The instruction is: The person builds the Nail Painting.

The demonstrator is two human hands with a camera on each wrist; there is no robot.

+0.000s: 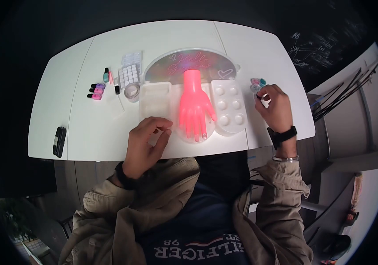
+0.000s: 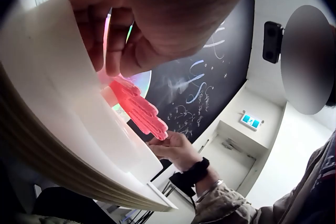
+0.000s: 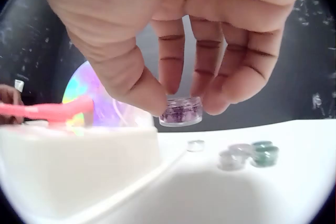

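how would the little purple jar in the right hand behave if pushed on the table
The purple jar is probably light, being so small in the right hand. Its clear sides look smooth, so it may be slippery. Wider than tall, it would likely slide, not tip.

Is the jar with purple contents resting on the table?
No, the right hand pinches the jar above the table.
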